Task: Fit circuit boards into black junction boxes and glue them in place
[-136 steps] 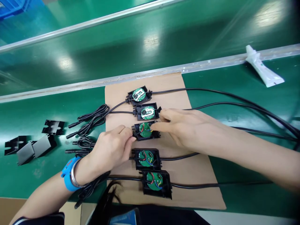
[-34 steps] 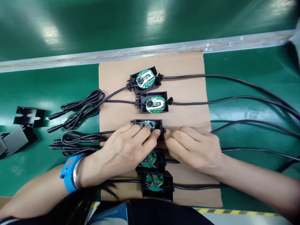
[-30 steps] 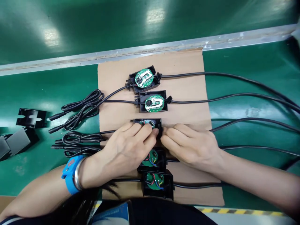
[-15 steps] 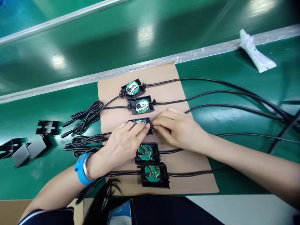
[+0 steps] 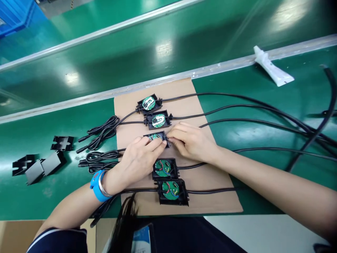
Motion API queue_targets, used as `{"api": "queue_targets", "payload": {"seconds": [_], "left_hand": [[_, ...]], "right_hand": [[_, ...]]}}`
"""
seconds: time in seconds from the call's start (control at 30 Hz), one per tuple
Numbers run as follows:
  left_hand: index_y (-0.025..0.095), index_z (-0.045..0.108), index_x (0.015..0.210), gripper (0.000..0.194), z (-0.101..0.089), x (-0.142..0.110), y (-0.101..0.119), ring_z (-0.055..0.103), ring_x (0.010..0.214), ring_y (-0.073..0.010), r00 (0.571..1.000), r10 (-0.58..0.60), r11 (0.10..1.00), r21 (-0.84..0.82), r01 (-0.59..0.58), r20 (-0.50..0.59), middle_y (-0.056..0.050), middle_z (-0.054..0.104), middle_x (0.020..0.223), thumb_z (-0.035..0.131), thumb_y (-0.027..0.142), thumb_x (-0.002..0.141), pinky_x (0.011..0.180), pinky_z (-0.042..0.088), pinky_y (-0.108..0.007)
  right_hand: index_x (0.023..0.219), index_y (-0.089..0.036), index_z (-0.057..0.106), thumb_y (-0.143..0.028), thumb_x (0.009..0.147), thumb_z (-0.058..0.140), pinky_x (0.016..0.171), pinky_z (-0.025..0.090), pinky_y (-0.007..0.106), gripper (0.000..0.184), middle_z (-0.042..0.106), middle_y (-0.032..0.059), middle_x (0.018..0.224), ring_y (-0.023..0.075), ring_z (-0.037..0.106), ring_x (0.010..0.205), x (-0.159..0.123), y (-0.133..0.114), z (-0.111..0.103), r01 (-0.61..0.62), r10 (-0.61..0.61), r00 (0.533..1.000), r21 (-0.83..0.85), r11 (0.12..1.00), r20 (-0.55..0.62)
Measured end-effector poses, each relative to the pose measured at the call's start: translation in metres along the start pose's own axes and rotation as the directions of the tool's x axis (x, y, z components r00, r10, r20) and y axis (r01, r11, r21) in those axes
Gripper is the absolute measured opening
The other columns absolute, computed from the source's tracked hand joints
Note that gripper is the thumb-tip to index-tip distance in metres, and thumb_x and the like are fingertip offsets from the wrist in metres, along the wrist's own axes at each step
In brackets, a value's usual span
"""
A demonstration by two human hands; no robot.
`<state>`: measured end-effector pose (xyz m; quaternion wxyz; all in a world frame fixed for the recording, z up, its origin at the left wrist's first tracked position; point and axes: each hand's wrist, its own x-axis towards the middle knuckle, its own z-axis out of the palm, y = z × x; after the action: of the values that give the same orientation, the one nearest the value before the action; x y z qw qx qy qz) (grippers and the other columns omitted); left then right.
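Five open black plastic housings stand in a column on a brown cardboard sheet (image 5: 143, 208), which lies on a green workbench (image 5: 37, 131). The middle housing (image 5: 163, 135) is the one being worked on, and both hands are at it. The left hand (image 5: 140, 156) grips it from the near side, fingers over its round green board and thumb by its right end, so most of the interior is covered. The right hand (image 5: 188, 140) is closed in a pinch on the black cable (image 5: 237, 119) at that same right end; the exact spot between the fingertips is hidden. Beyond the hands, the farthest housing (image 5: 149, 104) sits at a slant and the second housing (image 5: 158, 120) lies close to it, each with white compound on its board. Nearer the body, the fourth housing (image 5: 165, 168) and the nearest housing (image 5: 173, 191) lie edge to edge, with red, blue and yellow wires showing on their boards. Bundled thin cables (image 5: 104, 131) lie at the left edge of the sheet, and farther left are four loose black covers (image 5: 62, 143). A white tube (image 5: 273, 68) rests at upper right against a pale metal strip (image 5: 147, 87). A blue wristband (image 5: 96, 184) and a silver bracelet circle the left wrist.
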<state>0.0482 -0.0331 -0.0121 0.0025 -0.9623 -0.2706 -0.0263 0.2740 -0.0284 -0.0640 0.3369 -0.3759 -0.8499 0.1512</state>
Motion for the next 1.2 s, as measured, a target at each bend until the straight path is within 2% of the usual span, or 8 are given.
{"api": "queue_targets", "payload": {"seconds": [0.17,0.33,0.47,0.6,0.77,1.0,1.13,1.2], "left_hand": [[0.016,0.06,0.128,0.044,-0.003,0.0,-0.004,0.059,0.092,-0.0211,1.0,-0.024,0.991,-0.133,0.024,0.004,-0.008,0.066,0.122,0.049,0.006,0.086,0.075,0.048,-0.035],[0.017,0.063,0.122,0.031,-0.025,-0.022,-0.02,0.06,0.105,-0.0204,0.975,-0.169,0.935,-0.338,0.111,-0.147,-0.009,0.067,0.113,0.054,0.013,0.093,0.09,0.052,-0.038],[0.017,0.07,0.107,0.02,-0.024,-0.038,-0.031,0.065,0.093,-0.0204,0.961,-0.274,0.898,-0.368,0.241,-0.039,-0.007,0.071,0.098,0.059,0.018,0.091,0.084,0.054,-0.038],[0.017,0.071,0.095,0.013,-0.008,-0.037,-0.032,0.067,0.085,-0.0179,0.959,-0.283,0.87,-0.427,0.246,-0.022,-0.004,0.074,0.093,0.061,0.019,0.089,0.081,0.055,-0.034],[0.018,0.072,0.09,0.013,-0.003,-0.033,-0.03,0.065,0.078,-0.0162,0.957,-0.29,0.878,-0.401,0.263,-0.009,-0.003,0.072,0.085,0.059,0.02,0.091,0.076,0.053,-0.03],[0.017,0.073,0.085,0.016,-0.004,-0.033,-0.03,0.064,0.079,-0.0173,0.969,-0.245,0.903,-0.357,0.24,0.033,-0.003,0.07,0.081,0.059,0.02,0.092,0.076,0.051,-0.03],[0.018,0.075,0.089,0.015,-0.015,-0.031,-0.037,0.066,0.082,-0.0183,0.968,-0.232,0.904,-0.345,0.252,0.098,-0.004,0.072,0.086,0.061,0.021,0.092,0.078,0.052,-0.03],[0.02,0.075,0.094,0.014,-0.022,-0.023,-0.047,0.066,0.088,-0.019,0.972,-0.199,0.914,-0.332,0.231,0.127,-0.004,0.073,0.092,0.061,0.022,0.093,0.082,0.052,-0.032]], "right_hand": [[0.09,-0.015,0.065,-0.014,0.095,0.045,0.075,0.05,0.034,0.021,0.067,0.0088,0.089,0.019,0.057,0.084,0.002,0.0,-0.004,-0.012,0.011,0.999,0.025,1.0,0.036],[0.085,-0.016,0.066,-0.016,0.096,0.045,0.074,0.047,0.033,0.024,0.065,0.0062,0.081,0.0172,0.054,0.077,-0.001,-0.014,-0.022,-0.035,0.04,0.975,-0.024,0.999,0.22],[0.089,-0.014,0.069,-0.014,0.095,0.048,0.074,0.044,0.033,0.022,0.064,0.0076,0.082,0.019,0.051,0.079,0.005,-0.037,-0.03,-0.009,0.037,0.979,-0.138,0.99,0.201],[0.095,-0.01,0.071,-0.009,0.093,0.047,0.074,0.043,0.034,0.024,0.06,0.0107,0.081,0.0219,0.047,0.082,0.017,-0.064,-0.016,0.029,0.016,0.98,-0.224,0.974,0.199],[0.111,0.0,0.07,-0.024,0.094,0.054,0.071,0.041,0.038,0.033,0.059,0.0156,0.087,0.0252,0.043,0.083,0.024,-0.089,0.008,0.066,0.034,0.959,-0.339,0.939,0.283],[0.072,-0.012,0.073,-0.023,0.094,0.055,0.073,0.036,0.039,0.03,0.061,0.0134,0.081,0.025,0.045,0.086,0.036,-0.09,0.019,0.068,0.025,0.937,-0.253,0.965,0.349],[0.071,-0.012,0.073,-0.025,0.095,0.052,0.073,0.037,0.037,0.035,0.059,0.0116,0.075,0.0225,0.046,0.082,0.041,-0.084,0.007,0.015,0.051,0.935,-0.183,0.983,0.35],[0.074,-0.013,0.074,-0.028,0.097,0.048,0.073,0.039,0.035,0.037,0.059,0.0098,0.073,0.0204,0.046,0.078,0.04,-0.071,-0.009,-0.011,0.046,0.955,-0.12,0.993,0.292]]}}
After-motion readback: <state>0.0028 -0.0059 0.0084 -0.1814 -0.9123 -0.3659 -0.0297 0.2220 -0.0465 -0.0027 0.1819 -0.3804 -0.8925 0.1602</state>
